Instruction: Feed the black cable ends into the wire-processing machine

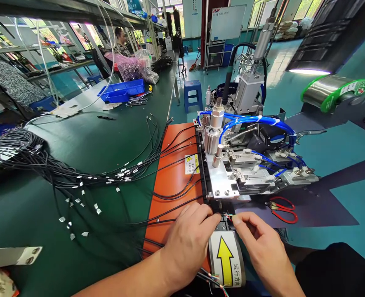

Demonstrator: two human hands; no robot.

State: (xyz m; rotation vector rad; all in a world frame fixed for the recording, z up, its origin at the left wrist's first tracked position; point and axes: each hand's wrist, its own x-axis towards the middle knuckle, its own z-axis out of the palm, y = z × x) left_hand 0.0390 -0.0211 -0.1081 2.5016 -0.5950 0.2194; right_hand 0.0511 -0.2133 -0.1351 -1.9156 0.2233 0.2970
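My left hand [190,239] is closed in a pinch on a thin black cable [170,212] at the near end of the machine's black slotted fixture [224,220]. My right hand [259,243] pinches the cable's stripped coloured wire ends just right of the same spot. Both hands meet above a white label with a yellow arrow [225,260]. Several black cables lie across the orange mat [173,181] into the fixture's slots.
A metal machine [241,165] with blue air hoses and cylinders stands behind the hands. Red-handled cutters [283,210] lie to its right. A big bundle of black cables [46,165] covers the green bench. Blue trays [123,90] and a seated person [120,41] are farther back.
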